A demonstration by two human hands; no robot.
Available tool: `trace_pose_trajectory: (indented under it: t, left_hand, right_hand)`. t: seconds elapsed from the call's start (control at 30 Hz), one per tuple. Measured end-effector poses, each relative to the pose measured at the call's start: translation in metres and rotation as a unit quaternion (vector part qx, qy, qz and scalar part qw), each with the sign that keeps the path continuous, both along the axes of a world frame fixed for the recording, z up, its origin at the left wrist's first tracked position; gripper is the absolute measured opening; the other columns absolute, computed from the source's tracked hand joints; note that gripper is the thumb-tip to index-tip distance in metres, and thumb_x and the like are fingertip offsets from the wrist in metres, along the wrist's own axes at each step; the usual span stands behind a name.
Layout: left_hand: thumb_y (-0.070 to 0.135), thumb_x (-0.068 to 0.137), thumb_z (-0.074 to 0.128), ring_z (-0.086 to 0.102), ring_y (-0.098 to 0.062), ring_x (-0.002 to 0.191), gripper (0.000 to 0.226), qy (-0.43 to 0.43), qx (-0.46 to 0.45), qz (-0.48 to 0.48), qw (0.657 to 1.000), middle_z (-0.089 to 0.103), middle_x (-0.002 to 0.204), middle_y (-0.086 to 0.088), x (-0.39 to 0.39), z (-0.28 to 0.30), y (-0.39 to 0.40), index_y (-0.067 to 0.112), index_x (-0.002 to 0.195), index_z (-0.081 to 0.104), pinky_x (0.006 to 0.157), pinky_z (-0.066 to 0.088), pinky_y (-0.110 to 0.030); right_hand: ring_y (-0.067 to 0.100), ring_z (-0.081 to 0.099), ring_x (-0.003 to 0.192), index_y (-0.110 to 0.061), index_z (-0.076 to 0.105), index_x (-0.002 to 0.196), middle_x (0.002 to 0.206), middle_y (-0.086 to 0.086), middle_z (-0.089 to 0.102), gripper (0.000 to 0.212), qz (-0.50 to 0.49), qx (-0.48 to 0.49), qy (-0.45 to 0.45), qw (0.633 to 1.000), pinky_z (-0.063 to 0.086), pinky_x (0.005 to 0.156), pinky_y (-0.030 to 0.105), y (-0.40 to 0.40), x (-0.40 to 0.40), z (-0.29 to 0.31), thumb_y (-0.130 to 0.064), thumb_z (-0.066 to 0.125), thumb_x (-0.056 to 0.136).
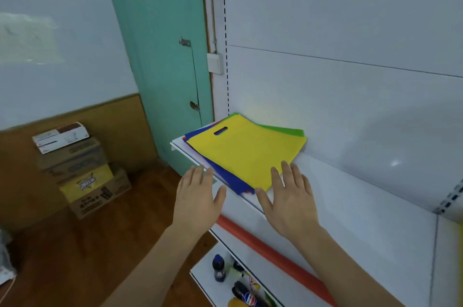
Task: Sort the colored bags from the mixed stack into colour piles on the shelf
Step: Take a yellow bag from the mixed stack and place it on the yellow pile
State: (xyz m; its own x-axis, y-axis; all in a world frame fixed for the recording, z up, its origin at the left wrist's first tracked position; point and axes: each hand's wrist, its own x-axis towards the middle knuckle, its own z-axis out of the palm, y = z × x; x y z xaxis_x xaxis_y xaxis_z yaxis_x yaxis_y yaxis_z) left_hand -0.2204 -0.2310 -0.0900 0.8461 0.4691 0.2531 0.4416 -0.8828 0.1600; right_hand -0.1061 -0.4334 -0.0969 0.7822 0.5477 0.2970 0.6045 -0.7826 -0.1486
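Mixed stack point(246, 151) lies at the left end of the white shelf point(350, 194), yellow bag point(250, 154) uppermost over blue and green ones. Left hand point(198, 196) and right hand point(290, 199) hover with fingers spread, holding nothing; peel only the top bag, pinching one corner.

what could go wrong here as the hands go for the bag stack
The mixed stack sits at the left end of the shelf, its blue bags already overhanging the front edge, so a careless pull on the yellow bag could drag others to the floor. Both the left hand and right hand are open and hold nothing, so thin layers may lift together, mixing colours.
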Motion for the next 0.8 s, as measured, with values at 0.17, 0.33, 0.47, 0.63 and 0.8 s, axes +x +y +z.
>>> trace_pose_trajectory:
  t: [0.17, 0.33, 0.47, 0.63, 0.8]
  left_hand:
    - [0.061, 0.106, 0.03, 0.019, -0.027, 0.158, 0.07, -0.003, 0.015, -0.022, 1.0, 0.031, 0.168, -0.008, 0.051, -0.002, 0.057, 0.018, 0.162, 0.034, 0.129, 0.019, -0.046]
    - [0.065, 0.105, 0.026, 0.006, -0.031, 0.161, 0.079, 0.036, 0.029, -0.074, 0.996, 0.017, 0.173, -0.014, 0.107, -0.009, 0.111, 0.014, 0.165, 0.026, 0.13, 0.009, -0.051]
    - [0.073, 0.101, 0.014, 0.001, -0.035, 0.161, 0.093, 0.09, 0.045, -0.113, 0.988, 0.009, 0.173, -0.021, 0.136, -0.015, 0.14, 0.007, 0.166, 0.018, 0.129, 0.003, -0.055]
    - [0.066, 0.104, 0.017, 0.018, -0.036, 0.157, 0.083, 0.081, 0.07, -0.192, 0.976, 0.03, 0.167, -0.02, 0.148, -0.026, 0.146, 0.008, 0.16, 0.034, 0.128, 0.009, -0.055]
    - [0.064, 0.103, 0.023, 0.029, -0.032, 0.149, 0.073, 0.026, 0.061, -0.25, 0.966, 0.047, 0.154, -0.011, 0.153, -0.033, 0.147, 0.015, 0.151, 0.047, 0.126, 0.018, -0.05]
  right_hand:
    - [0.038, 0.022, 0.158, -0.012, 0.046, 0.158, 0.169, 0.018, 0.032, 0.087, -0.034, -0.032, 0.0, 0.999, 0.026, 0.124, 0.055, 0.045, 0.032, -0.005, -0.07, 0.018, 0.099]
    - [0.033, 0.008, 0.162, -0.021, 0.034, 0.163, 0.174, 0.011, 0.019, 0.085, -0.11, -0.073, 0.023, 0.991, 0.017, 0.128, 0.052, 0.086, 0.05, -0.013, -0.074, 0.016, 0.1]
    - [0.033, 0.007, 0.162, -0.023, 0.034, 0.163, 0.174, 0.009, 0.018, 0.082, -0.169, -0.076, 0.048, 0.982, 0.016, 0.128, 0.054, 0.116, 0.052, -0.014, -0.075, 0.022, 0.1]
    - [0.031, 0.013, 0.161, -0.028, 0.034, 0.161, 0.173, 0.006, 0.021, 0.082, -0.232, -0.093, 0.092, 0.964, 0.017, 0.127, 0.054, 0.134, 0.053, -0.018, -0.078, 0.018, 0.098]
    - [0.028, 0.015, 0.16, -0.037, 0.034, 0.16, 0.172, -0.001, 0.023, 0.079, -0.257, -0.109, 0.1, 0.955, 0.019, 0.126, 0.053, 0.123, 0.056, -0.014, -0.081, 0.02, 0.096]
